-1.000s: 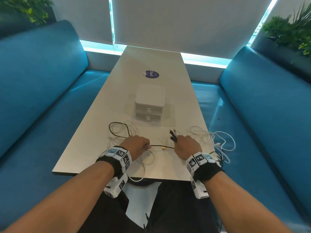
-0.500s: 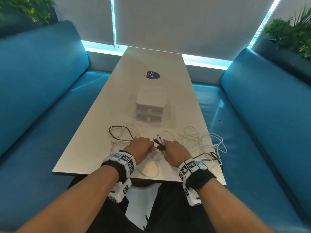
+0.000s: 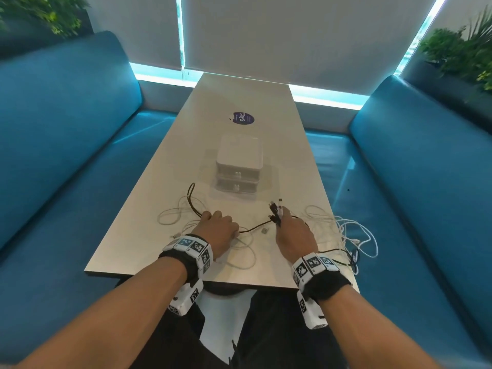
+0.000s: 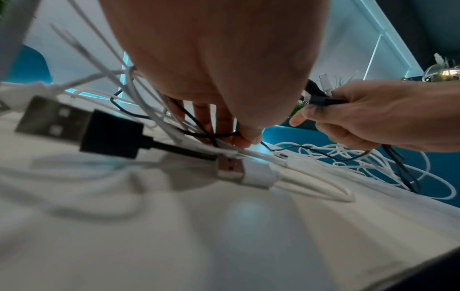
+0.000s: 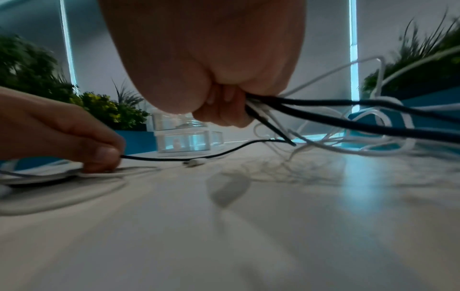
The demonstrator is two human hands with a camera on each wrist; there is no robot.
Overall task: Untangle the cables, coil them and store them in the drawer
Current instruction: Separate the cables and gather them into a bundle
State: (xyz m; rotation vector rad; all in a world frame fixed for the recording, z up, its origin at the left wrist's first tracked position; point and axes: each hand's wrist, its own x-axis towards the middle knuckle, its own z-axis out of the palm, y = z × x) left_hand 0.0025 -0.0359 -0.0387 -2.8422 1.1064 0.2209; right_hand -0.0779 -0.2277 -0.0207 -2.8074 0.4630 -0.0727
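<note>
Both hands are closed on cabling low in the frame: a thin black cable (image 3: 255, 227) is pinched by the left hand (image 3: 219, 230), and a bundle of plugs (image 3: 276, 210) is gripped by the right hand (image 3: 294, 233). White cables (image 3: 343, 230) are tangled on the counter (image 3: 165, 209). "ClayG" is read on a purple sticker (image 3: 242, 119) beyond the drawer unit (image 3: 238, 166). Compared with half a second ago, the hands are spread apart.

Two hands (image 3: 255, 230); one two-drawer box (image 3: 238, 166); one sticker (image 3: 242, 118); cable count unclear.
</note>
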